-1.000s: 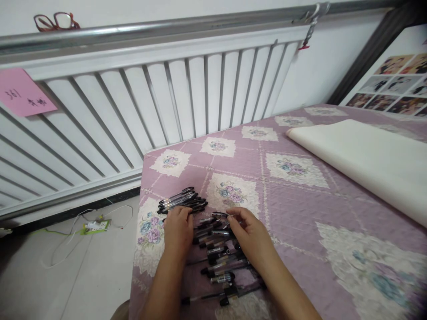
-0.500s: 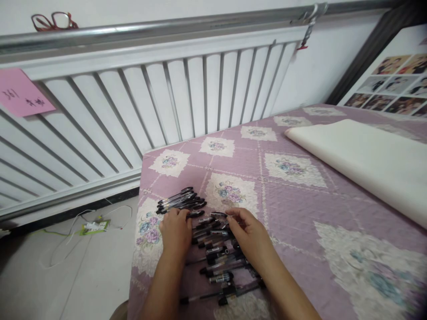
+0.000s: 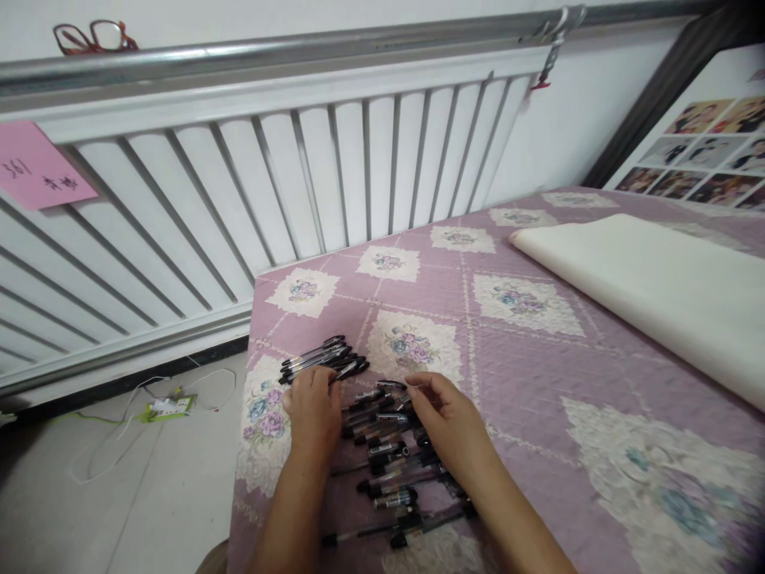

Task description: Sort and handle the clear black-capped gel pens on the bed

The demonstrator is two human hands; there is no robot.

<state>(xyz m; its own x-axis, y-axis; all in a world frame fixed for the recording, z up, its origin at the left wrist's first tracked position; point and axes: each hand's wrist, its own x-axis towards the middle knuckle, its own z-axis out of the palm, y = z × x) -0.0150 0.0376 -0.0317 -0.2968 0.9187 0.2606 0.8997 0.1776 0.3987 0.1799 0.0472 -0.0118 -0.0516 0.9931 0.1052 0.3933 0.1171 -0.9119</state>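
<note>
My left hand [image 3: 311, 406] is closed on a black-capped pen [image 3: 347, 370], which lies against a small bundle of similar pens [image 3: 311, 356] on the bedspread. The pen's rear part is hidden under my fingers. My right hand [image 3: 447, 414] rests at the right side of a larger loose spread of pens [image 3: 391, 477], its thumb and forefinger pinched at the end of one dark pen [image 3: 391, 385]. The spread pens are clear-barrelled with black caps and lie roughly crosswise between my forearms.
A purple floral bedspread [image 3: 418, 295] covers the bed surface. A folded cream cloth [image 3: 651, 279] lies at right. Behind stands a white radiator [image 3: 352, 175] with a pink note [image 3: 41, 163]. Glasses [image 3: 96, 37] sit above the pipe. A power strip [image 3: 170, 406] lies on the floor.
My left hand has moved slightly up and away with its pen, bringing it against the small bundle. The right hand has stayed nearly still at the loose pens.
</note>
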